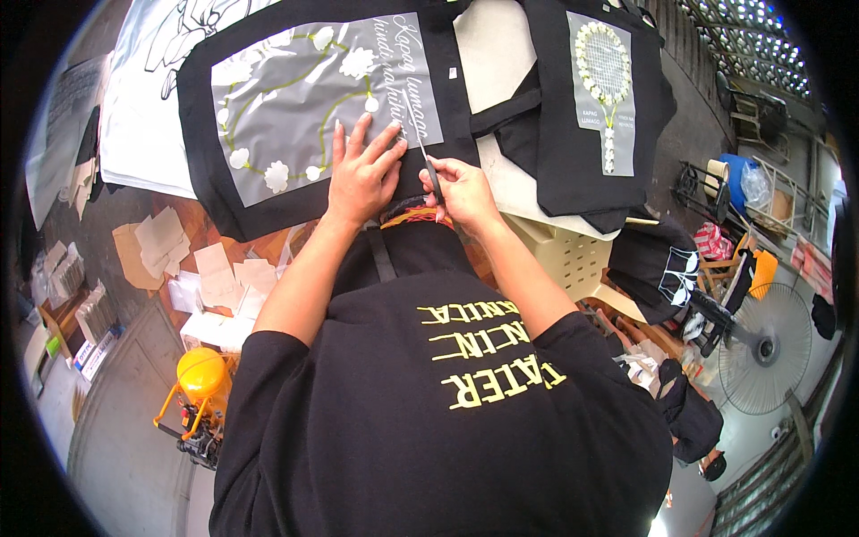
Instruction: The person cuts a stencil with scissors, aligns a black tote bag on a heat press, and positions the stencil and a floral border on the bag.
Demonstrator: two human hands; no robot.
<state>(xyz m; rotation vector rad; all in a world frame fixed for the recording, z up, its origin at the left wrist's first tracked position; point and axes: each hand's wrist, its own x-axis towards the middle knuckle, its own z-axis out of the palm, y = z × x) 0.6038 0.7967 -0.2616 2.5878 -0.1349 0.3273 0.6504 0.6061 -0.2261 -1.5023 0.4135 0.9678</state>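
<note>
My left hand lies with fingers apart on a translucent film printed with white flowers, green stems and white script, which rests on a black fabric bag. My right hand is closed around a slim dark-handled tool, its thin tip at the film's right edge, near the script. A second black bag lies to the right, with a similar film showing a flowered racket design. A black strap lies between the two bags.
A white printed sheet is at upper left. Below are paper pieces and a yellow compressor. A cream plastic chair, dark fabric and a standing fan are on the right. Another person in dark clothing is at lower right.
</note>
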